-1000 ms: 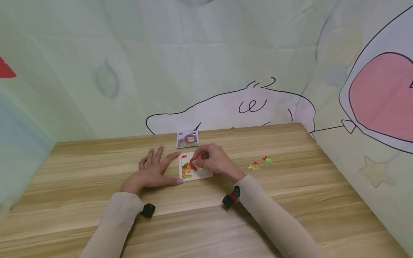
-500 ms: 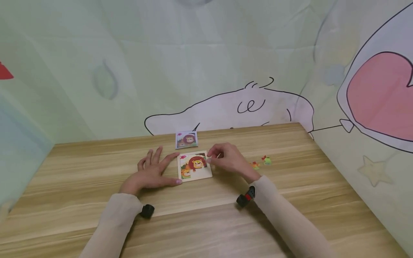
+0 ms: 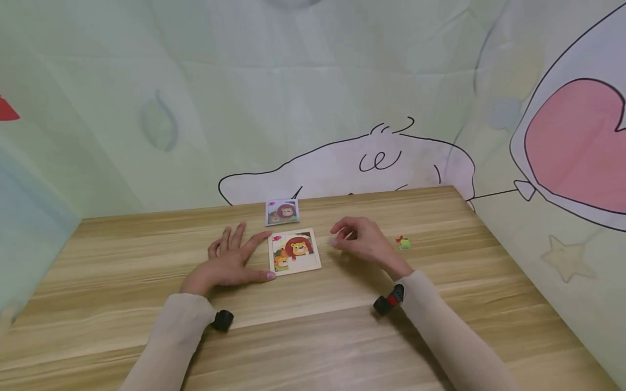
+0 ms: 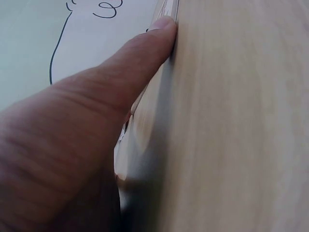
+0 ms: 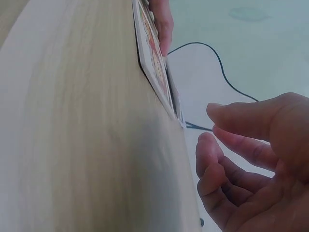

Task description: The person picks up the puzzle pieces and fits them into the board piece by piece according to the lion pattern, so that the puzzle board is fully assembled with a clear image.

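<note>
A small square puzzle board (image 3: pixel 295 265) with a lion picture lies flat on the table. Its lower right part shows bare wood. My left hand (image 3: pixel 231 264) rests spread at the board's left side, with thumb and index finger at its edge. In the left wrist view the thumb (image 4: pixel 140 53) meets the board's corner. My right hand (image 3: pixel 363 240) hovers to the right of the board with loosely bent fingers. The right wrist view shows a gap between that thumb (image 5: pixel 241 118) and the fingertips, with nothing held.
A matching lion picture card (image 3: pixel 282 212) lies just behind the board. A green and red puzzle piece (image 3: pixel 404 243) lies on the table (image 3: pixel 313 336) beyond my right wrist. A printed cloth backdrop (image 3: pixel 313 108) stands behind the table's far edge.
My right hand has left the lion piece, now lying in the board, and moved right toward the loose pieces. It now hides the orange piece. My left hand has stayed in place.
</note>
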Demonstrator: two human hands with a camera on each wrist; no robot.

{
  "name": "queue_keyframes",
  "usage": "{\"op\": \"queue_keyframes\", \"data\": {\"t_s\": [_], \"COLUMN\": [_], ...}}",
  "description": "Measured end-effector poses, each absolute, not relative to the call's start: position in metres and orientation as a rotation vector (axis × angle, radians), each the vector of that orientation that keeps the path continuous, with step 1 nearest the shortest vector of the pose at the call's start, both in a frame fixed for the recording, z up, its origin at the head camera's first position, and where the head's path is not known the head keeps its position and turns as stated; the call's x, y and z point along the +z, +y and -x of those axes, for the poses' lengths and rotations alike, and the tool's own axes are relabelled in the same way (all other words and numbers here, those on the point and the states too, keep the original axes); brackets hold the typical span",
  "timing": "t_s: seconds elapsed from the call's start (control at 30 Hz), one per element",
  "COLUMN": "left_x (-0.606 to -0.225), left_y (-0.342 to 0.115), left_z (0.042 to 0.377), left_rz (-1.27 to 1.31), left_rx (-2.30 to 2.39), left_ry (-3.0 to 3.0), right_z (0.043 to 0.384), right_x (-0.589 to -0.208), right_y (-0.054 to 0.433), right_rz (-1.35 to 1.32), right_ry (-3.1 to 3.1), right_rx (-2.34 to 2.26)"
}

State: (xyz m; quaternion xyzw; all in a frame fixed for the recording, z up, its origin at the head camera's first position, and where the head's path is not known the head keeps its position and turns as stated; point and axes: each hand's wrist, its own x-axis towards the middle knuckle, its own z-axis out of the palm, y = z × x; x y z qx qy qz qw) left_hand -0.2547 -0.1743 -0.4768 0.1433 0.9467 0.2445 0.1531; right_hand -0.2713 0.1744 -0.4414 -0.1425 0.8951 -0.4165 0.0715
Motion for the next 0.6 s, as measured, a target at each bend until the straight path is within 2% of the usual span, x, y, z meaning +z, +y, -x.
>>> {"op": "queue_keyframes", "data": {"t_s": [0.6], "left_x": [-0.467], "left_y": [-0.172], "left_z": [0.252], "left_rz": [-0.425], "left_rx": [0.705], "left_ry": [2.695], "right_z": [0.266], "right_x": [-0.442], "right_y": [0.208], "right_rz": [0.397], "right_ry": [2.752], "right_rx": [-1.231]}}
